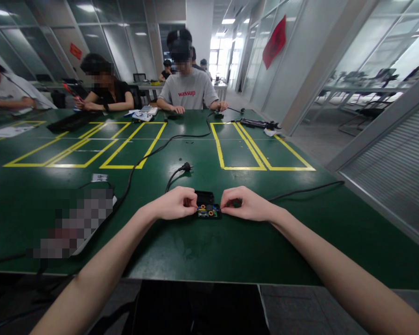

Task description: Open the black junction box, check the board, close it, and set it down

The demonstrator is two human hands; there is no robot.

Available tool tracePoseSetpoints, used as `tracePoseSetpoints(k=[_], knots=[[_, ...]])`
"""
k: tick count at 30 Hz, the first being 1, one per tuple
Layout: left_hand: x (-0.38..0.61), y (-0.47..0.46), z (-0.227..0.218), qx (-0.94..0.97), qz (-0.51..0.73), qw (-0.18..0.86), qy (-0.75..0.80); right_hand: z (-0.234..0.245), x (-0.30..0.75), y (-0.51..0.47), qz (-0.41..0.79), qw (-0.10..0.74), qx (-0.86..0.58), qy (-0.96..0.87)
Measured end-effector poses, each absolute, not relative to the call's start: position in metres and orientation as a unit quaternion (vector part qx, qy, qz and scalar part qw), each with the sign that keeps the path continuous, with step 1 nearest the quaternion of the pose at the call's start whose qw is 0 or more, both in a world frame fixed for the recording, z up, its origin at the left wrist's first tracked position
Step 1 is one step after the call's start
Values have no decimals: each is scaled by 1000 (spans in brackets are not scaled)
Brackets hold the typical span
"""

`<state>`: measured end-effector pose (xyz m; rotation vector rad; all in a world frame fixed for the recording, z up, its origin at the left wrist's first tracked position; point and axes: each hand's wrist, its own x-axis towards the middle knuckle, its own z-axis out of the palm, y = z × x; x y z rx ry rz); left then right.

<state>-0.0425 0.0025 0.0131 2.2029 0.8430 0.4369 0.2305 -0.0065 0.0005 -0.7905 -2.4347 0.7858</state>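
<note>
An opened power adapter lies on the green table between my hands. Its circuit board [208, 212], with copper-wound coils and coloured wires, sits in the lower black case half. Just behind the board is the other black shell half [205, 196]. My left hand [177, 203] pinches the adapter's left end, near the cord leading to a black plug [186, 167]. At the opposite end, thumb and fingertips of my right hand [246, 203] are closed, with a black cable [307, 190] running off to the right behind it. The fingers hide whether they grip case, board or wires.
A pixelated object [80, 223] lies on the left of the table [230, 256], beside a long black cord [130, 179]. Yellow tape rectangles [242, 168] mark the surface. Opposite, a person in a grey shirt [187, 88] handles small items; a black tripod [258, 123] lies nearby.
</note>
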Motion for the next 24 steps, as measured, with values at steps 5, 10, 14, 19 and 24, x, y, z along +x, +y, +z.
tracePoseSetpoints(k=[5,10,14,19,24], knots=[[-42,4,12,854,159,361,339,-1,230,-8,240,219,-292,-899],[-42,5,12,853,156,356,349,0,231,-6,224,219,-288,-905],[-43,6,11,845,165,373,345,1,231,-4,235,226,-274,-905],[-47,9,10,845,173,370,344,-1,228,-7,214,225,-274,-910],[-48,10,7,844,177,372,343,-5,224,-9,158,215,-293,-918]])
